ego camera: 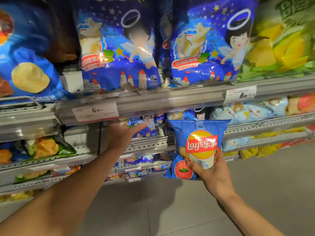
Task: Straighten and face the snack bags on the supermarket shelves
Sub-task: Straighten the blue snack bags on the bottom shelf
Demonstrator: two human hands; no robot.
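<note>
Right hand point(210, 172) grips Lay's bag point(198, 147); left hand point(121, 133) open under shelf edge point(153, 101).

Grey tiled floor point(255, 193), metal shelving point(170, 97)

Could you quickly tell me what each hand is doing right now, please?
Left hand: open, fingers straight, reaching toward the small angel bag.
Right hand: gripping the blue Lay's bag.
</note>
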